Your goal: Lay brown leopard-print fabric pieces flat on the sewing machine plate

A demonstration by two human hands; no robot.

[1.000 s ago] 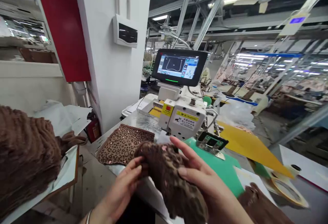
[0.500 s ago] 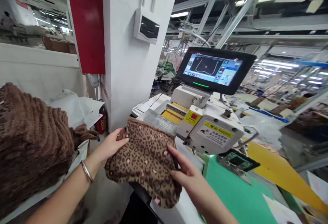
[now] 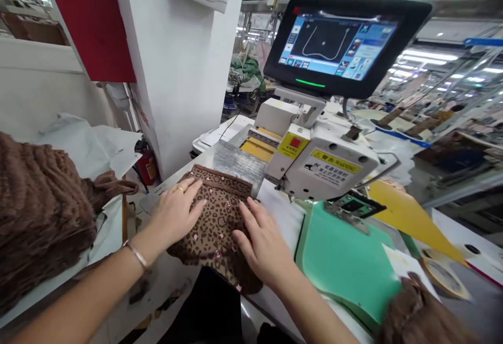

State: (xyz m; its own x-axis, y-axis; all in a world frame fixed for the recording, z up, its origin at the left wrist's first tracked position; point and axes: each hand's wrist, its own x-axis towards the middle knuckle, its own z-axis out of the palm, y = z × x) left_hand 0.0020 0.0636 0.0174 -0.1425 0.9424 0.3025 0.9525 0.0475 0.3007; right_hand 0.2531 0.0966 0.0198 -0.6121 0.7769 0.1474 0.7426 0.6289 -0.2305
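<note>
A brown leopard-print fabric piece (image 3: 218, 213) with small pink marks lies flat on the white sewing table (image 3: 281, 218), its near edge hanging over the table front. My left hand (image 3: 176, 213) rests flat on its left part, fingers spread, a ring on one finger and a bangle on the wrist. My right hand (image 3: 263, 242) presses flat on its right part, fingers stretched toward the sewing machine head (image 3: 320, 168). Neither hand grips anything.
A green template (image 3: 346, 265) lies under the machine's clamp (image 3: 349, 207), with a yellow sheet (image 3: 396, 213) behind. A touchscreen (image 3: 341, 42) stands above. Brown furry fabric (image 3: 35, 213) is piled at left, more brown fabric (image 3: 420, 312) at bottom right, a tape roll (image 3: 444, 278) beside it.
The leopard fabric, held up in both hands before, now lies on the table. Both hands have opened and press flat on it. The view has shifted closer to the machine.
</note>
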